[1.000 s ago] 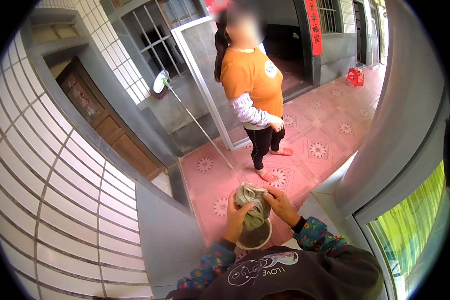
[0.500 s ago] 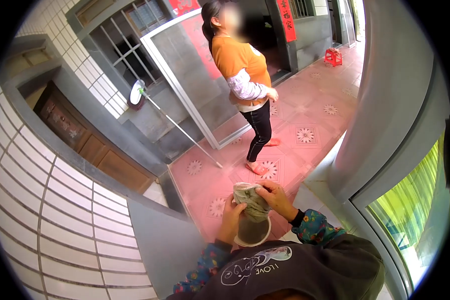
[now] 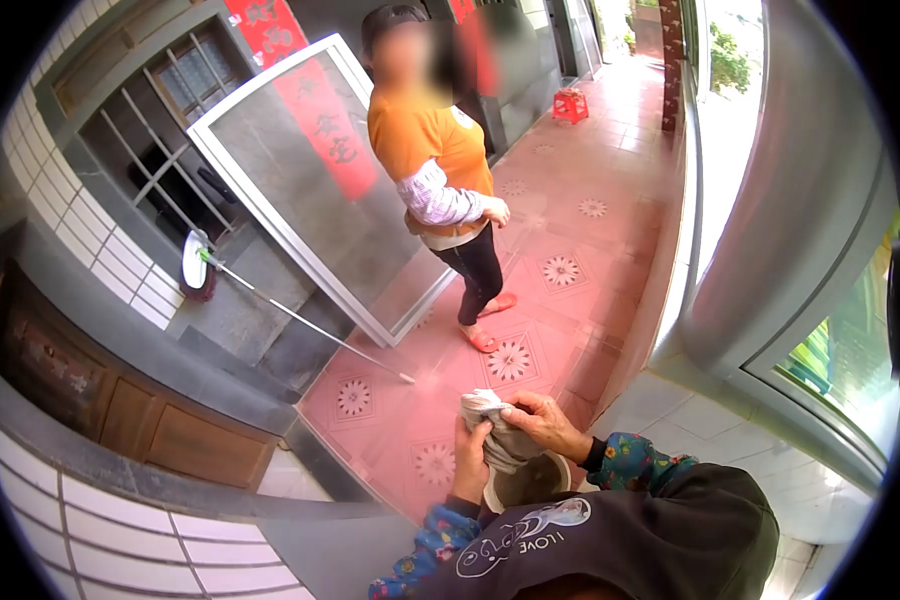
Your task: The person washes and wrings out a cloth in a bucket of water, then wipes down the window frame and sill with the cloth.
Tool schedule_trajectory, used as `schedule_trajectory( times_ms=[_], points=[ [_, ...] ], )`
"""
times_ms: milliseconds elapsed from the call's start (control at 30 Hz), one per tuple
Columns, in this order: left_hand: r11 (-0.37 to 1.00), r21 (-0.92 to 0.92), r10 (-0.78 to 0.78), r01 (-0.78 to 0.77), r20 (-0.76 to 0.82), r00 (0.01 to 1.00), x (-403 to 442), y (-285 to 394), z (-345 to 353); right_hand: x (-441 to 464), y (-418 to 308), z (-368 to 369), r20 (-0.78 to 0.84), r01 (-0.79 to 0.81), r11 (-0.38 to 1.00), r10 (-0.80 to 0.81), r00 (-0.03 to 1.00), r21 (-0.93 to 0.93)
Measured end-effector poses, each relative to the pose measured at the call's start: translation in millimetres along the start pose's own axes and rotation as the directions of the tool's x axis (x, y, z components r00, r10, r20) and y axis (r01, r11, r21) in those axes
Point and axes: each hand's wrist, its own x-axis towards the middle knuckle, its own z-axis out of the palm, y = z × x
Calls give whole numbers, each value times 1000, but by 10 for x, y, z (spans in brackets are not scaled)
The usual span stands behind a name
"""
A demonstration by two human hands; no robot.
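A damp-looking greyish-white cloth [image 3: 510,445] is bunched up between my two hands. My left hand [image 3: 471,458] is closed round its left side, with the thumb on top. On the other side, the fingers of my right hand [image 3: 548,424] pinch the cloth's upper edge. Just below the cloth is a pale-rimmed bucket [image 3: 567,478] close to my body, and murky grey-brown water [image 3: 530,482] seems to be in it. The cloth hides part of the bucket's far rim.
A person in an orange top [image 3: 425,150] stands ahead beside a white-framed screen panel [image 3: 260,150]. A long-handled mop or brush [image 3: 300,318] leans left of the panel. Further back is a red stool [image 3: 570,105]. A grey pillar [image 3: 770,220] rises at right.
The cloth was more spread out, with dark marks showing, and is now gathered tighter. My view has shifted, and the other person's head has turned.
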Motion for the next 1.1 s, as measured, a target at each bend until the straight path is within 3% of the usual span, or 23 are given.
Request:
schedule_trajectory(
  times_ms=[133, 233, 333, 433, 533, 733, 833, 900, 1000, 1100],
  points=[
    [983, -85, -156, 161, 58, 986, 162, 255, -315, 266, -61, 347, -66, -54, 998, 55, 996, 15],
    [950, -83, -284, 300, 167, 944, 289, 498, -350, 338, -71, 442, -178, -91, 992, 75, 981, -87],
    [930, -57, -342, 364, 235, 910, 438, 468, -442, 320, -71, 416, -270, -53, 997, 37, 962, -53],
    [907, -47, -384, 418, 311, 869, 497, 484, -339, 234, -137, 322, -322, 30, 1000, -31, 946, -9],
    [912, -24, -366, 410, 406, 838, 491, 457, -127, 58, -73, 97, -442, -10, 999, -13, 897, -50],
    [826, 28, -488, 563, 534, 690, 387, 256, 351, -469, -276, -334, -617, 73, 994, -110, 780, -85],
    [864, 171, -468, 474, 622, 628, 394, -32, 454, -704, -290, -538, -696, 87, 989, -145, 704, -118],
    [897, 242, -436, 370, 627, 646, 350, -65, 571, -847, -236, -620, -727, 97, 983, -183, 662, -158],
    [908, 323, -417, 268, 612, 672, 308, -65, 665, -904, -281, -669, -723, 88, 985, -170, 670, -150],
    [910, 317, -411, 267, 602, 685, 321, -77, 691, -897, -373, -667, -710, 105, 979, -199, 675, -174]
  ],
)
